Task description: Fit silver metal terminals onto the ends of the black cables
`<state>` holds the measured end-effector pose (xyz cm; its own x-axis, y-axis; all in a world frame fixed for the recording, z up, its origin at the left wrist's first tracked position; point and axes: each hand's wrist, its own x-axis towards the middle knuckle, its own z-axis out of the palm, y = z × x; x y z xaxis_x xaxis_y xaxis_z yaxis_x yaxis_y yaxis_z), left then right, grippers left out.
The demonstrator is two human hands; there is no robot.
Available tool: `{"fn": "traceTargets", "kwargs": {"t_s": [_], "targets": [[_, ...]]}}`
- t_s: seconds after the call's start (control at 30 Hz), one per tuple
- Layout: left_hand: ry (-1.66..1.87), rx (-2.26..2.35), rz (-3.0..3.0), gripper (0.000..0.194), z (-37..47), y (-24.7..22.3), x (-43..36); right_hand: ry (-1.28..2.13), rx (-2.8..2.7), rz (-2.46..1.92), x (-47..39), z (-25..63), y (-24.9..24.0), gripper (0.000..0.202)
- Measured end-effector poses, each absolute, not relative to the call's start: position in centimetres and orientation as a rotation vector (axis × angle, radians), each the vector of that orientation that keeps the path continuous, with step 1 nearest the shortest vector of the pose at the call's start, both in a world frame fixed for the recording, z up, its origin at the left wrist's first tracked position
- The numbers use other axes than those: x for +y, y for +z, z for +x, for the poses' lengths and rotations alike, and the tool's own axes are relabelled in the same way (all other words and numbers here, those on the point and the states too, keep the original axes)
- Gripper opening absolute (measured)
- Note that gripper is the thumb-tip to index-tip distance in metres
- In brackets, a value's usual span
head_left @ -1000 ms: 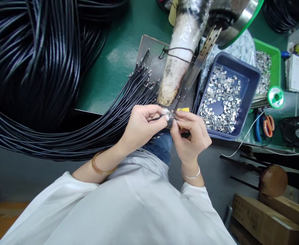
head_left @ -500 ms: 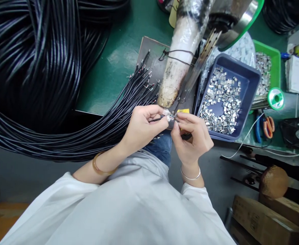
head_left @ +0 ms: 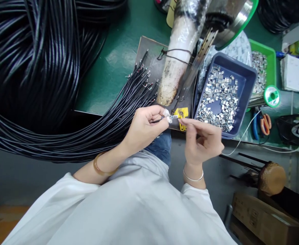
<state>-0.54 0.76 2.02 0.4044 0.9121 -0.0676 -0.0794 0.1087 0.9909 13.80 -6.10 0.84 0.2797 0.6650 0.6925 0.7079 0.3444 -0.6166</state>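
Between the thumb and forefinger of my left hand [head_left: 145,127] is the end of a black cable, with a small silver connector [head_left: 174,117] at its tip. White wrapping covers these fingertips. Just right of the connector, my right hand [head_left: 203,137] has its thumb and forefinger close together; whether anything is between them is too small to tell. A yellow piece [head_left: 182,114] lies behind the connector. Many black cables with stripped ends [head_left: 139,85] rest on a grey board [head_left: 151,51] to the left.
A blue tray [head_left: 245,78] of small metal shells stands right of the hands, a green tray [head_left: 270,61] behind it. A white-wrapped tube [head_left: 176,58] hangs over the board. Orange-handled pliers [head_left: 265,124] and a solder spool [head_left: 272,96] lie right. A large black cable coil [head_left: 37,61] fills the left.
My right hand has moved away from the connector to the right, uncovering it and more of the yellow piece. My left hand has stayed nearly in place, still holding the cable.
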Motion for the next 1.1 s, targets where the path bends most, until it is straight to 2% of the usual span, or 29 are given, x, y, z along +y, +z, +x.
{"fn": "traceTargets", "kwargs": {"t_s": [0.13, 0.87, 1.1], "targets": [[0.892, 0.878, 1.247, 0.009, -0.5, 1.88, 0.77, -0.059, -1.587, -1.371, -5.73, 13.54, 0.76, 0.02], [0.915, 0.901, 1.171, 0.008, -0.15, 2.1, 0.87, 0.068, -1.537, -1.332, -5.39, 13.48, 0.66, 0.016], [0.913, 0.923, 1.204, 0.006, -0.15, 1.84, 0.67, -0.027, -1.583, -1.404, -5.27, 13.73, 0.79, 0.013]]}}
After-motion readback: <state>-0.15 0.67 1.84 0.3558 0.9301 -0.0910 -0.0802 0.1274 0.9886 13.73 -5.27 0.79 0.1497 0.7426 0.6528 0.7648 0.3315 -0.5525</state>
